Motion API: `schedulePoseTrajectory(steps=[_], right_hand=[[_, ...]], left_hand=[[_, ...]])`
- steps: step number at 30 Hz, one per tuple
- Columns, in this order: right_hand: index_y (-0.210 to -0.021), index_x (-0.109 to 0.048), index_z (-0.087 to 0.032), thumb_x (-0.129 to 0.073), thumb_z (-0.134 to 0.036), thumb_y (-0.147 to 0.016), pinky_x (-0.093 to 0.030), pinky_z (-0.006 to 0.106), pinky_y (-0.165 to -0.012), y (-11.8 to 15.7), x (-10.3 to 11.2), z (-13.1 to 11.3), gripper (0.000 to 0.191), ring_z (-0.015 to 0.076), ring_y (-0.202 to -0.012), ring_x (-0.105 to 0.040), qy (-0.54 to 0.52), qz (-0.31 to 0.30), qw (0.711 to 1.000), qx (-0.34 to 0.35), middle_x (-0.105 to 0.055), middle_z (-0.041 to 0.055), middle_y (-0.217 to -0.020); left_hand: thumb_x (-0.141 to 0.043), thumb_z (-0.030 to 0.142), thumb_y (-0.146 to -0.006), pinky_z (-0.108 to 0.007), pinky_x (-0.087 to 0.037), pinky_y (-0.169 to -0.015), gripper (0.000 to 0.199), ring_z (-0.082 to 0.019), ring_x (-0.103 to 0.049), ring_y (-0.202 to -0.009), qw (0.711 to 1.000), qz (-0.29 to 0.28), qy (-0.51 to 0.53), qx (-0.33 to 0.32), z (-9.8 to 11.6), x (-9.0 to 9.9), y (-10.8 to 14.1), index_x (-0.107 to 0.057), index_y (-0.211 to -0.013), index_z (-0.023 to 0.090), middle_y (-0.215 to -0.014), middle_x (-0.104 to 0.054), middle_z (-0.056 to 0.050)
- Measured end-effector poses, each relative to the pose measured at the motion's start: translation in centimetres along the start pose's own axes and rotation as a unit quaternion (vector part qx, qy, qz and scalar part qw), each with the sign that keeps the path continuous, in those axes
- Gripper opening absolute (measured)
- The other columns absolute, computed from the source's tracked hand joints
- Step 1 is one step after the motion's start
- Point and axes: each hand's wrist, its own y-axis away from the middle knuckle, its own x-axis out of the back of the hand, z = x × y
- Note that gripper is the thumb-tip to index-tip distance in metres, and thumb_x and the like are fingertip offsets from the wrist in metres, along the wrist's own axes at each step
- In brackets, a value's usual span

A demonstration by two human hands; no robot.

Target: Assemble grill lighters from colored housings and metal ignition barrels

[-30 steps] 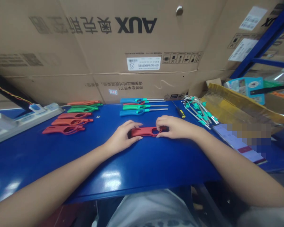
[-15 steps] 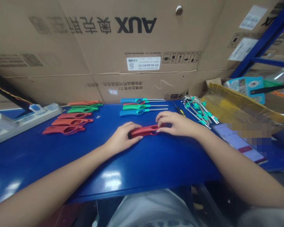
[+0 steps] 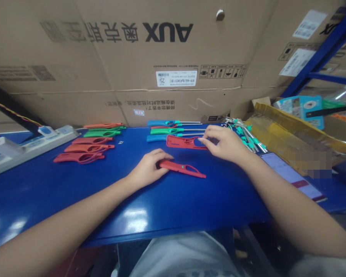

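Lightly, my left hand [image 3: 146,169] lies half-curled over the near end of a red plastic lighter shell [image 3: 182,168], its fingers draped across the plastic, holding the piece against the blue desk [image 3: 75,192]; whether that counts as a real grip, I cannot tell. Farther along, my right hand [image 3: 225,143] is curled too, its fingertips [image 3: 203,140] at the edge of a second red shell [image 3: 184,142], which lies flat on the desk with its hollow side showing. My fingers hide the contact, so I cannot say how firmly that hand holds. The two shells lie apart, the second just in front of the finished lighters. A light pinch at the rim looks like the sound way to handle them, since thin plastic like this may flex under pressure at its slim nose. Beyond my left hand, a row of red and orange shells [image 3: 83,154] sits near green shells [image 3: 102,133]. Blue and green long-nosed lighters [image 3: 167,130] lie close beyond the second shell, and a heap of metal parts with teal clips [image 3: 248,139] crowds the space behind my right hand. A lit phone [image 3: 291,173] lies at the right of the desk, a power strip [image 3: 31,148] lies at the left, and AUX cartons [image 3: 132,57] rise behind everything.
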Motion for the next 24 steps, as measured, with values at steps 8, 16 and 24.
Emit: schedulePoseTrajectory(steps=[8, 16, 24], right_hand=[[-0.077, -0.064, -0.018, -0.052, -0.034, -0.098, -0.035, 0.031, -0.061, 0.2, 0.1, -0.7, 0.029, 0.0182, -0.075, -0.056, 0.040, 0.003, 0.999, 0.007, -0.065, 0.0065, -0.088], [-0.078, -0.060, -0.018, -0.041, -0.031, -0.102, -0.036, 0.030, -0.064, 0.2, 0.5, -0.9, 0.033, 0.0186, -0.078, -0.058, 0.045, -0.008, 0.999, 0.027, -0.064, 0.0070, -0.087], [-0.074, -0.057, -0.018, -0.046, -0.028, -0.100, -0.034, 0.028, -0.063, 0.4, 0.2, -1.8, 0.031, 0.0154, -0.070, -0.054, -0.007, -0.195, 0.976, 0.101, -0.062, 0.0040, -0.079]], left_hand=[[-0.065, 0.027, -0.093, -0.032, -0.052, -0.081, 0.023, -0.019, -0.067, -0.091, 0.999, -0.006, 0.024, -0.036, 0.2, 0.2, 0.0, -0.074, -0.113, 0.021, -0.100, -0.073, -0.006], [-0.062, 0.040, -0.096, -0.032, -0.050, -0.075, 0.025, -0.018, -0.063, -0.077, 1.000, 0.011, -0.015, 0.012, 0.2, 0.1, -0.2, -0.077, -0.089, 0.020, -0.085, -0.074, -0.004], [-0.061, 0.029, -0.091, -0.039, -0.053, -0.089, 0.022, -0.023, -0.067, -0.096, 0.999, 0.017, -0.043, 0.018, -0.8, 0.8, -0.5, -0.075, -0.106, 0.020, -0.104, -0.074, -0.007]])
